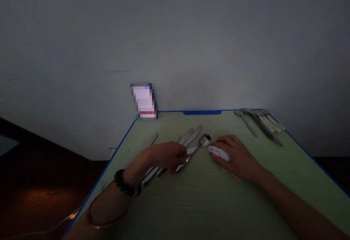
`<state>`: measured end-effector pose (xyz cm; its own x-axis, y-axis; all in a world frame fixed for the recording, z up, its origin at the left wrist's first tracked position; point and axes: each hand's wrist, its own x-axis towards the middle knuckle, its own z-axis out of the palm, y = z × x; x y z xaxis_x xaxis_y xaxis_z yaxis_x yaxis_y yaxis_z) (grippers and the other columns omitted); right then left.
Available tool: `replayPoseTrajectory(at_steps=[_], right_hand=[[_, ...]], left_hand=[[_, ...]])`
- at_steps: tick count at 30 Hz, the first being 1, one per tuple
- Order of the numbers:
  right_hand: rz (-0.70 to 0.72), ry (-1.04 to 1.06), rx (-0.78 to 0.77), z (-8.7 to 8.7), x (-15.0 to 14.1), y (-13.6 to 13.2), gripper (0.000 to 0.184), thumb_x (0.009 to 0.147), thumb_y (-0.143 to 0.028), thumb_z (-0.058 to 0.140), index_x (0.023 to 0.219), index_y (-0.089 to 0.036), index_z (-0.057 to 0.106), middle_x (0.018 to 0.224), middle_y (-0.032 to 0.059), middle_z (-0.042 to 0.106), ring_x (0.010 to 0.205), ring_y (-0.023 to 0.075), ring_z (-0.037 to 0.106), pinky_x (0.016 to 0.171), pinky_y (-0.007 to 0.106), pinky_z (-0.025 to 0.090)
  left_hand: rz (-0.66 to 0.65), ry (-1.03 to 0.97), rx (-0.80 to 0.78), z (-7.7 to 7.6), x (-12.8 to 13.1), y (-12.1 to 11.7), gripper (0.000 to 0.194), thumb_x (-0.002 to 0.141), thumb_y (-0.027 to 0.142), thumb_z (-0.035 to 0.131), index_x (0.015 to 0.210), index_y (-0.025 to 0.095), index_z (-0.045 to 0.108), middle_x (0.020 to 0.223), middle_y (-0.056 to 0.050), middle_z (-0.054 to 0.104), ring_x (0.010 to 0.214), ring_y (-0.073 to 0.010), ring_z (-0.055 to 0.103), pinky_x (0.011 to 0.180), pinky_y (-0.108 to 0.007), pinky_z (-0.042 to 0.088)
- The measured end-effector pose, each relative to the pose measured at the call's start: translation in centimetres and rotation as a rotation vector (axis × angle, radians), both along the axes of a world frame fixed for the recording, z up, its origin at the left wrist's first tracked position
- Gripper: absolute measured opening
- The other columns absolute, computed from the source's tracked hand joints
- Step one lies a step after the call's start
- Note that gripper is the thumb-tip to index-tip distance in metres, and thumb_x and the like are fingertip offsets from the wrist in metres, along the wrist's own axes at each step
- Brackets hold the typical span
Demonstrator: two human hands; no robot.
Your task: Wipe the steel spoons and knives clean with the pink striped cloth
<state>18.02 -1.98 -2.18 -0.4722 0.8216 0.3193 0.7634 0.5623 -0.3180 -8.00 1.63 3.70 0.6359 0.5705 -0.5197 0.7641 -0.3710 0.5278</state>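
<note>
My left hand is closed around the handle of a metal spoon, whose bowl points up and right toward my other hand. Several table knives lie fanned out on the table under and beyond my left hand, their handles partly hidden by it. In my right hand is a folded white cloth, gripped between fingers and thumb. The cloth is close to the spoon's bowl; I cannot tell whether they touch.
At the table's far right corner lies a pile of cutlery, with a single spoon beside it. A phone leans on the wall at the far left corner. The green table has a blue edge.
</note>
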Motion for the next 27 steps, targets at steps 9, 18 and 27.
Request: replayPoseTrajectory(at_steps=[9,18,27], right_hand=[[0.004,-0.003,-0.004,0.0,0.3,-0.1,0.040,0.078,-0.039,0.056,0.115,-0.025,0.055,0.110,0.0073,0.056,0.102,0.0241,0.045,0.088,0.042,0.039],[0.004,-0.012,-0.009,-0.3,0.3,0.0,0.039,0.079,-0.040,0.053,0.115,-0.026,0.054,0.110,0.0069,0.055,0.103,0.0239,0.045,0.088,0.042,0.038],[-0.278,-0.034,0.118,0.7,1.4,0.3,0.043,0.071,-0.052,0.057,0.097,-0.018,0.057,0.101,0.0118,0.053,0.096,0.0275,0.047,0.083,0.044,0.036]], left_hand=[[0.146,0.044,0.081,-0.5,-2.3,1.6,0.022,0.080,0.035,0.041,0.083,0.018,0.055,0.069,-0.002,0.063,0.058,-0.0157,0.060,0.053,-0.025,0.042],[0.230,0.030,0.013,-0.9,-4.9,3.1,0.022,0.079,0.038,0.041,0.080,0.018,0.049,0.069,-0.001,0.060,0.061,-0.0162,0.062,0.054,-0.024,0.046],[0.330,-0.086,-0.188,-0.6,-5.5,3.1,0.026,0.077,0.043,0.045,0.079,0.017,0.049,0.077,-0.003,0.062,0.067,-0.0192,0.064,0.056,-0.026,0.050]])
